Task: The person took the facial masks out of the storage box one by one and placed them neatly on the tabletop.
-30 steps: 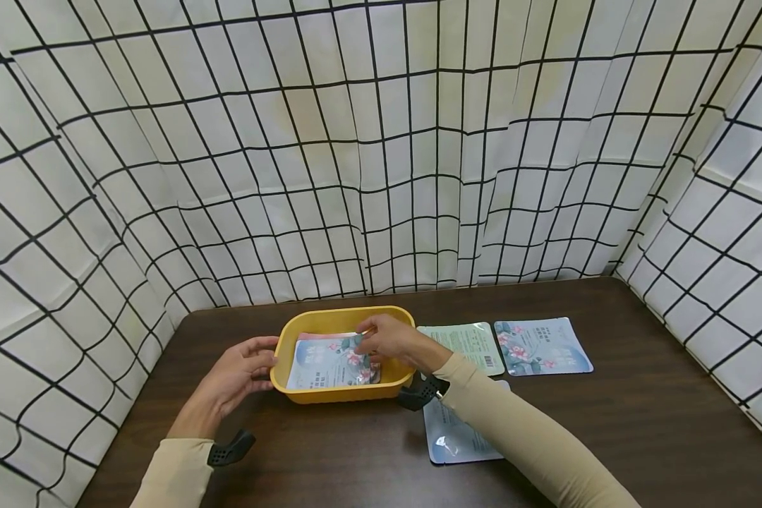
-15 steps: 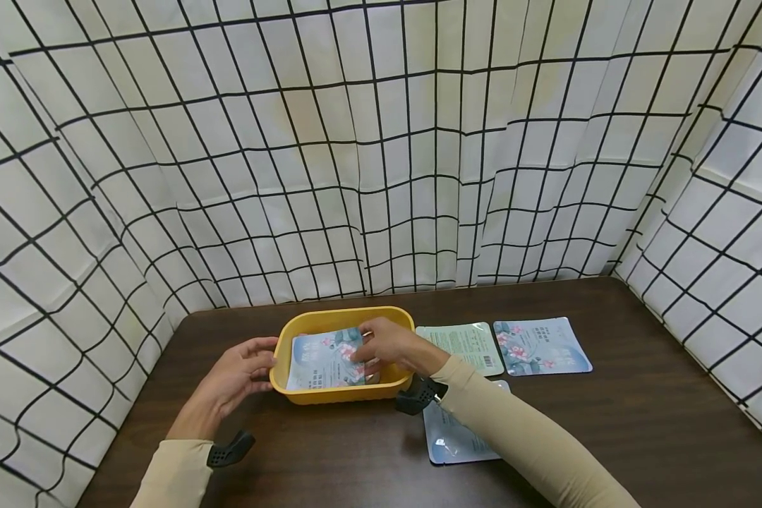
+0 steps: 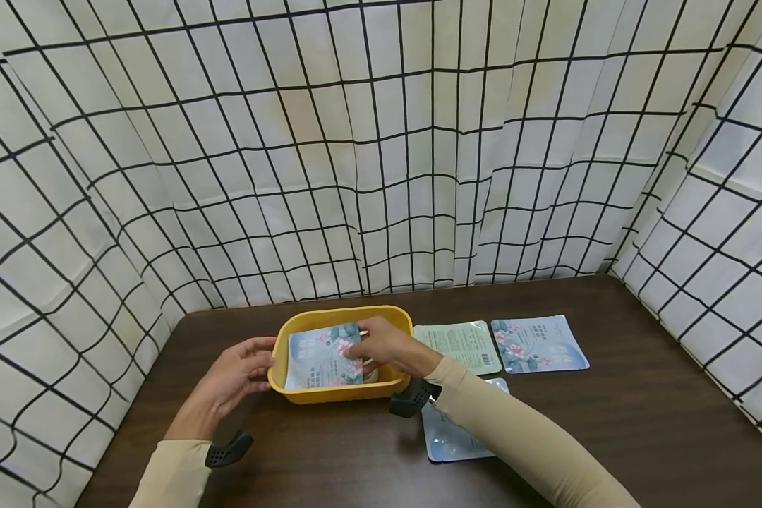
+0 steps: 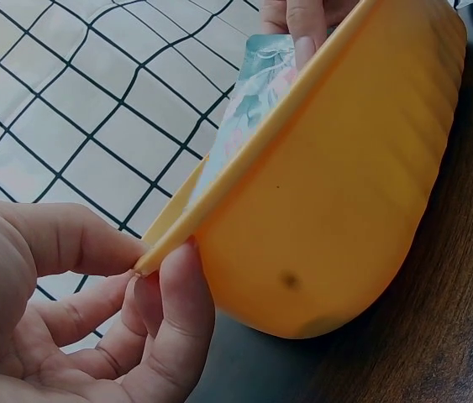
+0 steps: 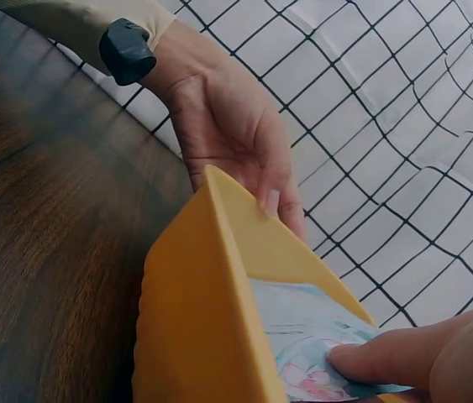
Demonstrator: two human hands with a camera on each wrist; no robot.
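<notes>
A yellow plastic bin (image 3: 355,396) stands on the dark table in the head view. My left hand (image 3: 235,374) pinches its left rim between thumb and fingers, as the left wrist view shows on the bin wall (image 4: 328,227). Inside lies a pale blue flat packet with pink flowers (image 3: 320,356), like a sheet mask packet. My right hand (image 3: 394,346) reaches over the bin's right side and grips that packet's right edge, which is tilted up. The thumb presses the packet's printed face (image 5: 291,315) in the right wrist view. Whatever lies beneath the packet is mostly hidden.
Right of the bin lie a light green packet (image 3: 460,346) and a blue floral packet (image 3: 540,343). Another blue packet (image 3: 451,434) sits nearer, partly under the right forearm (image 3: 514,430). A white curtain (image 3: 394,176) with black grid lines surrounds the brown table (image 3: 330,451).
The right fingers have closed on the floral packet's edge, and its right side has risen, covering the pinkish edge seen behind it. The left hand has kept its hold on the rim.
</notes>
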